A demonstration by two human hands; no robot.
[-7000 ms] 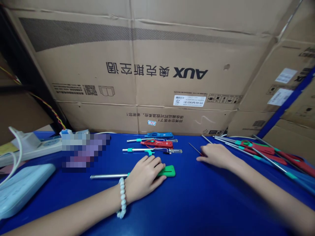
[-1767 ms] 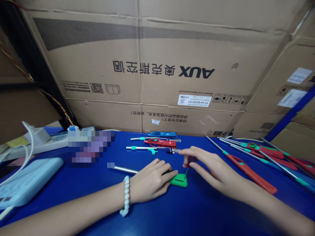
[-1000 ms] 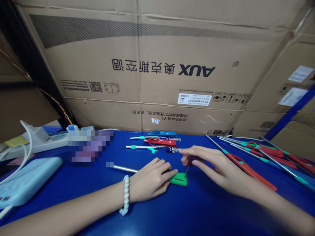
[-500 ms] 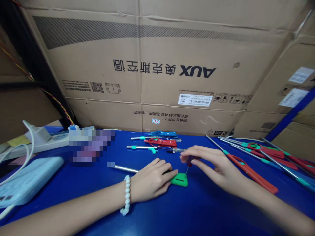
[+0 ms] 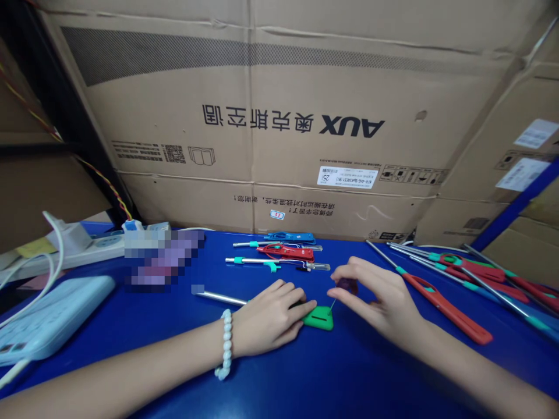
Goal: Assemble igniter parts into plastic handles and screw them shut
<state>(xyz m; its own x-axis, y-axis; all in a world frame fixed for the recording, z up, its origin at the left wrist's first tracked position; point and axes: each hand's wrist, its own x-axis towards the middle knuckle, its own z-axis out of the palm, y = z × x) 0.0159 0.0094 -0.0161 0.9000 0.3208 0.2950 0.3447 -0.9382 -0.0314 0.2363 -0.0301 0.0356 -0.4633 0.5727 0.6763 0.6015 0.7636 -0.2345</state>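
My left hand, with a beaded bracelet at its wrist, is closed over a green long-nosed lighter and presses it to the table. The lighter's metal tube sticks out to the left of my fingers; its middle is hidden under them. A small screwdriver with a dark reddish handle is pinched between the thumb and fingers of my right hand. Its thin shaft slants down to the right end of the green handle, where the tip touches.
Opened lighter parts in blue and red lie behind my hands, with a clear tube. Several whole lighters are on the right. At left are a light-blue power bank and a power strip. A cardboard sheet stands behind.
The fingers of my right hand have shifted slightly right on the screwdriver, showing more of its handle. My left hand and the green lighter have stayed put.
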